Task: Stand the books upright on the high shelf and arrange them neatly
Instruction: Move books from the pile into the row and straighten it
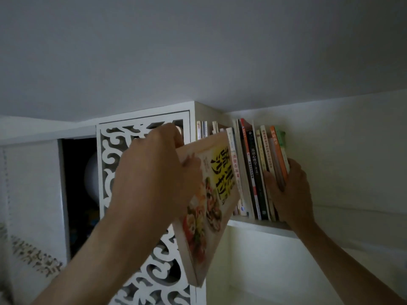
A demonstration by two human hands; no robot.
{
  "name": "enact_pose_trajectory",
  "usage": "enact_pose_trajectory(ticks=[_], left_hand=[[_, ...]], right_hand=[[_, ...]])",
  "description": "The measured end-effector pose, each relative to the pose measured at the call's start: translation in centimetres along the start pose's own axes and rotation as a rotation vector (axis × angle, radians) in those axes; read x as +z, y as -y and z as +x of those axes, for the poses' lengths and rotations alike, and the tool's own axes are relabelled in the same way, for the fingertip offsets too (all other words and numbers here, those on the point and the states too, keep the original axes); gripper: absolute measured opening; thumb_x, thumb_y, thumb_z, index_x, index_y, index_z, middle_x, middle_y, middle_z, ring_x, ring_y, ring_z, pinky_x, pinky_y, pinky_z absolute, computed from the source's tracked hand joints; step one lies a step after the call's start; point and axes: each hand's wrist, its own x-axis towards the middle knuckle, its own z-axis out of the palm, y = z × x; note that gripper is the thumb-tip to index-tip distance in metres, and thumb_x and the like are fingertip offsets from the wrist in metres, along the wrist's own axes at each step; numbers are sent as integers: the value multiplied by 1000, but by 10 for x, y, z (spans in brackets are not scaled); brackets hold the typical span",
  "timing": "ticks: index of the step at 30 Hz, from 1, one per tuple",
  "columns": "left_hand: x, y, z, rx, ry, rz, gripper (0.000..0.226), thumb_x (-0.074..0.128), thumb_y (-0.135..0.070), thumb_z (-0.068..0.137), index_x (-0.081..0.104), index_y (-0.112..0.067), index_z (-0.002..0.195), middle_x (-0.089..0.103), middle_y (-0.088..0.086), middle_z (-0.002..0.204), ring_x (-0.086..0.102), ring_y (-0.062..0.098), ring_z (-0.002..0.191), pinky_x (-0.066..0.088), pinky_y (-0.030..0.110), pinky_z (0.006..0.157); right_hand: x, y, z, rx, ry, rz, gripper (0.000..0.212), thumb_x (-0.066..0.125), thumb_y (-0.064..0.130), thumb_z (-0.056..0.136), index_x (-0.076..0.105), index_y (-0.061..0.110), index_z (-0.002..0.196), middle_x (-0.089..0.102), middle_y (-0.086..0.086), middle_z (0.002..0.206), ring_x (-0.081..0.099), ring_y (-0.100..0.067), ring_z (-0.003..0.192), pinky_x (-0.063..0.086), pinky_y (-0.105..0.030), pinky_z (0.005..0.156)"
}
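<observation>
My left hand (154,172) grips a large cookbook (209,205) with a yellow title block and food photos on its cover. The book is tilted, its top edge level with the row on the high white shelf (264,226). Several books (255,170) stand upright on that shelf, leaning slightly. My right hand (288,192) clasps the right end of the row, thumb in front, fingers around the orange and green books (278,150). More books (203,129) stand further back at the left, partly hidden by the cookbook.
A white cabinet with a carved fretwork door (110,155) stands left of the shelf, close behind my left hand. A dark open compartment (77,194) lies further left. The ceiling is just above the books. A bare white wall (352,161) runs along the right.
</observation>
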Motion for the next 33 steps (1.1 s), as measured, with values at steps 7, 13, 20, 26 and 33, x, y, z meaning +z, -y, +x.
enact_pose_trajectory(ticks=[7,13,20,26,33], left_hand=[[24,-31,-32,4,-198,-358,11,70,-28,88,59,-28,86,67,-15,72,67,-3,59,55,26,39],[28,-46,-44,68,-309,-354,10,66,-37,88,61,-28,90,64,-20,72,63,2,51,56,33,41],[49,-60,-46,29,-471,-392,16,73,-24,91,58,-20,95,64,-17,75,64,7,56,55,41,45],[77,-63,-46,-39,-518,-414,15,73,-24,92,59,-20,97,65,-20,79,63,2,58,55,39,46],[82,-69,-51,14,-540,-410,15,72,-22,93,58,-17,97,63,-19,77,63,8,69,49,27,48]], right_hand=[[-21,-18,6,145,185,136,119,73,83,62,23,27,155,48,-4,143,58,-25,121,57,-48,93],[-27,-4,9,7,140,103,115,88,46,72,10,36,157,34,-4,152,58,-20,117,60,-32,79],[-19,4,-3,-258,58,-312,82,65,27,92,19,42,158,11,-18,163,57,-42,117,61,-42,72],[-21,1,0,-233,86,-333,86,66,36,94,11,46,158,9,-16,163,62,-40,110,62,-45,74],[-21,3,1,-233,57,-368,81,68,31,92,23,38,159,17,-19,159,67,-37,97,61,-41,71]])
